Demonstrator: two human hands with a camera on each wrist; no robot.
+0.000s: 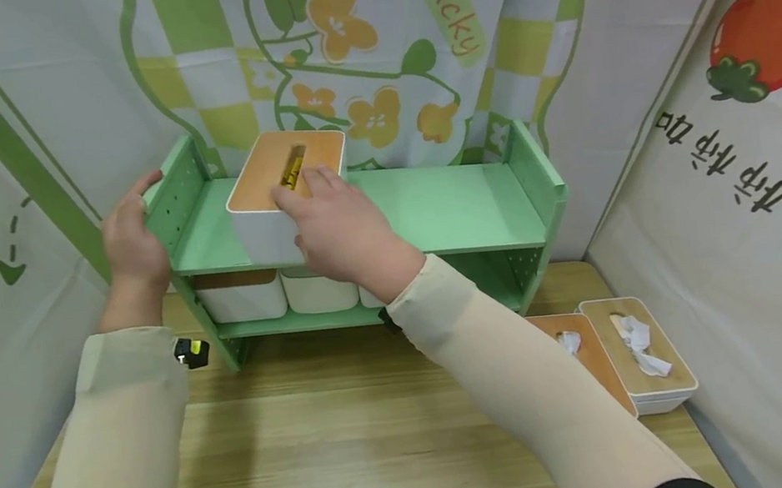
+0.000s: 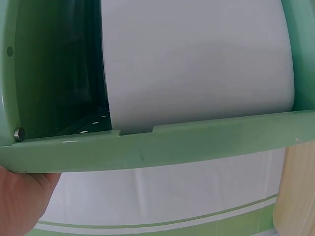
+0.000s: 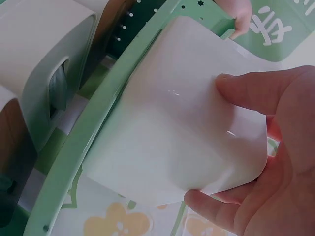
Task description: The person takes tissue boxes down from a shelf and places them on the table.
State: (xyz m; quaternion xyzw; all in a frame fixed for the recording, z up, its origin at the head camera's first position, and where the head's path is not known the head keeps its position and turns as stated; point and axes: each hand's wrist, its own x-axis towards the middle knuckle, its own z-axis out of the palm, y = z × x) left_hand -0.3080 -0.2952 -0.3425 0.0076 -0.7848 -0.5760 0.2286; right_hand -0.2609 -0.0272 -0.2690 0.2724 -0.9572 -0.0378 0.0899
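Left, at the top shelf (image 1: 453, 201), is a box (image 1: 268, 230), above lower boxes (image 1: 244, 301) — tissue boxes (image 1: 660, 399) right, on the table (image 1: 319, 474).

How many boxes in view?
6 visible. One box held in the right hand at the upper shelf; left box, middle box and partly hidden third box on the lower shelf; orange-lidded box and tan-lidded box on the table. The right arm may hide more.

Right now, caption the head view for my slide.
Left hand on the side panel of a green shelf, right hand gripping a white box with a tan lid.
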